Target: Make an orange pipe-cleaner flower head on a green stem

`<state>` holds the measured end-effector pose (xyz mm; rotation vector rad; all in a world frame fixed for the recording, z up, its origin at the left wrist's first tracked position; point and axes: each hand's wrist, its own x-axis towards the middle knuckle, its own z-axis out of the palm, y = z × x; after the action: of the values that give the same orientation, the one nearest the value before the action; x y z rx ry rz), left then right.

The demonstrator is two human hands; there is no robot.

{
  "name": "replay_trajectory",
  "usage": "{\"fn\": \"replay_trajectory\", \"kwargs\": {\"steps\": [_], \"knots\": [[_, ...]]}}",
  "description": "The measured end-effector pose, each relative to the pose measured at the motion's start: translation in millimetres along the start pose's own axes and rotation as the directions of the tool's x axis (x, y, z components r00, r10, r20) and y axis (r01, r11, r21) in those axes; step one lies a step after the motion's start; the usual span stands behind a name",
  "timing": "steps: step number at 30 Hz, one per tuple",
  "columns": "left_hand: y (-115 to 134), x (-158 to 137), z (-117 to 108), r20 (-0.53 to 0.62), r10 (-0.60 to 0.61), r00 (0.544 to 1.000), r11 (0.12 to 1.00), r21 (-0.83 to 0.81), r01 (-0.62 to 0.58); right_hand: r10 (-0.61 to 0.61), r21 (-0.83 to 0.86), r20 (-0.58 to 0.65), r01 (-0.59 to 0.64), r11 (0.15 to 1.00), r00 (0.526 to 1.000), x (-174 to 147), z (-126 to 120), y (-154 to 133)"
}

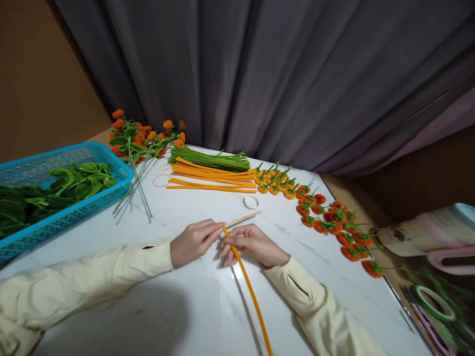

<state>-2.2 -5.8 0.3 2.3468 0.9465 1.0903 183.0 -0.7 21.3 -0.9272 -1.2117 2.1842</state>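
Observation:
My left hand (196, 242) is closed in a pinch on one end of a thin wooden stick (245, 218), which points up to the right. An orange pipe cleaner (253, 292) meets the stick right by those fingertips; whether it loops around the wood I cannot tell. Thumb and fingers of my right hand (258, 244) grip the pipe cleaner a little below the stick. From there its long free end curves down past the near edge of view. A white tape ring (251, 202) lies on the table just beyond the stick.
Orange pipe cleaners (211, 185) and green pipe cleaners (211, 159) lie at the back. Orange flower heads (334, 223) line the right side. A blue basket (92, 198) of green leaves stands left, near finished flowers (139, 136). Scissors (426, 321) and green tape (432, 302) are at right.

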Motion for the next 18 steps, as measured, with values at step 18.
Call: {"fn": "replay_trajectory", "kwargs": {"steps": [18], "knots": [[-2.6, -3.1, 1.9, 0.058, 0.093, 0.994, 0.996, 0.006, -0.093, 0.106, -0.065, 0.037, -0.104, 0.993, 0.994, -3.2, -1.4, -0.7]]}}
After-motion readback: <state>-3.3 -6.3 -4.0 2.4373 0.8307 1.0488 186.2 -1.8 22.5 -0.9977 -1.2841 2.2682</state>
